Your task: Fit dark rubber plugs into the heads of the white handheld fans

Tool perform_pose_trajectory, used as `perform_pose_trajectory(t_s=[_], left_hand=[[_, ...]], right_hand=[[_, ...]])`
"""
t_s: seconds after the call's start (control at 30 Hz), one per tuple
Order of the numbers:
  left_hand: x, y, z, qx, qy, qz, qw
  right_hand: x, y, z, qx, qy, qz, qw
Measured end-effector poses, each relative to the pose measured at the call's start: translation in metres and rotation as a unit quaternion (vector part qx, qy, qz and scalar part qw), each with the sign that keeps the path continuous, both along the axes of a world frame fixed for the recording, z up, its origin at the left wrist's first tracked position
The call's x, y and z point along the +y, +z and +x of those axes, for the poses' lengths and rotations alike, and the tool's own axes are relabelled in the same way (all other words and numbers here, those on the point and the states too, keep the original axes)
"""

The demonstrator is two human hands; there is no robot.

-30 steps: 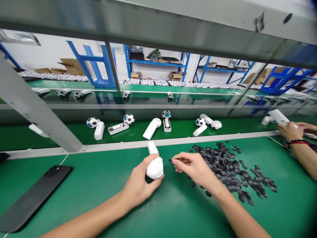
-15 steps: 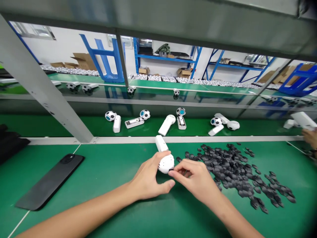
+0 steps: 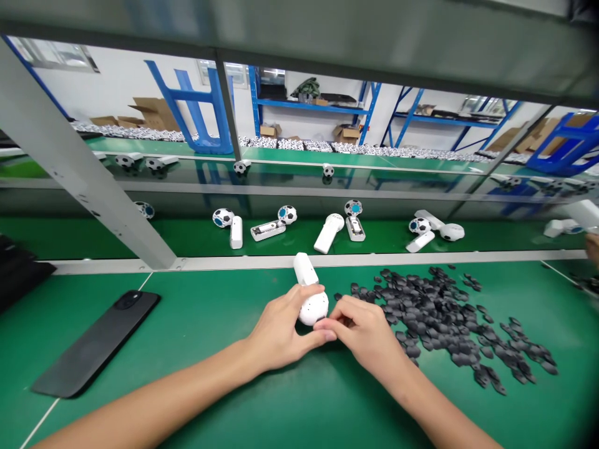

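Note:
My left hand point(image 3: 283, 321) grips a white plastic handheld body point(image 3: 305, 269), with its rounded white head point(image 3: 314, 310) pointing toward me. My right hand point(image 3: 360, 330) is pressed against the underside of that head, fingertips pinched together. Whatever lies in the pinch is hidden, though a small black patch showed there earlier. To the right of my right hand spreads a loose pile of black hexagonal patches point(image 3: 435, 308) on the green mat point(image 3: 187, 299).
A black smartphone point(image 3: 98, 343) lies left of my hands. Behind a white rail point(image 3: 327, 260), several white handles and football-patterned heads point(image 3: 223, 217) sit on a green strip. A grey metal strut point(image 3: 79, 168) slants at left. A co-worker's hand point(image 3: 592, 248) shows at the right edge.
My right hand has moved from the patch pile onto the white head, and my left hand has drawn the body closer to it. The view has shifted slightly.

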State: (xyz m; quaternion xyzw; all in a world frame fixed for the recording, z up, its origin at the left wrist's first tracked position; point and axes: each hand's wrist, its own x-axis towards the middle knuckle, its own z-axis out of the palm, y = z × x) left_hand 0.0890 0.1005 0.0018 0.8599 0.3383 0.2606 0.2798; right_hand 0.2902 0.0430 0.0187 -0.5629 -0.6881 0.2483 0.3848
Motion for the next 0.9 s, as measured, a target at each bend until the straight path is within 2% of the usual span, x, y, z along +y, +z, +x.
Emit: perform_pose_trajectory(t_s=[0.2,0.3,0.43,0.53,0.57,0.63,0.67,0.73,0.8,0.9], left_hand=[[0.000,-0.004,-0.003,0.010,-0.003,0.034,0.999],[0.002,-0.006,-0.005,-0.001,-0.004,0.031,1.000],[0.003,-0.004,-0.008,-0.019,-0.003,-0.010,1.000],[0.004,-0.002,-0.008,-0.018,0.014,-0.022,0.999],[0.005,-0.001,-0.008,-0.018,0.018,-0.016,1.000],[0.007,0.001,-0.009,-0.019,0.017,-0.005,1.000],[0.009,0.003,-0.010,-0.023,0.015,-0.005,1.000],[0.013,0.006,-0.013,-0.038,0.011,-0.014,0.999],[0.016,0.009,-0.015,-0.061,0.012,-0.030,0.998],[0.019,0.012,-0.016,-0.089,0.015,-0.049,0.995]], right_hand=[[-0.001,-0.011,-0.003,0.047,0.030,-0.011,0.998],[0.000,-0.013,-0.003,0.027,0.041,0.002,0.999],[0.002,0.001,0.003,0.001,0.093,-0.018,0.995],[0.007,0.017,0.024,-0.030,0.139,-0.042,0.989],[0.010,0.020,0.034,-0.054,0.135,-0.033,0.989],[0.018,0.023,0.058,-0.085,0.073,-0.017,0.994],[0.022,0.023,0.071,-0.107,0.031,-0.015,0.994],[0.029,0.018,0.092,-0.161,-0.010,-0.021,0.987],[0.034,0.012,0.106,-0.208,-0.014,-0.035,0.977],[0.034,0.007,0.111,-0.241,-0.001,-0.037,0.970]])
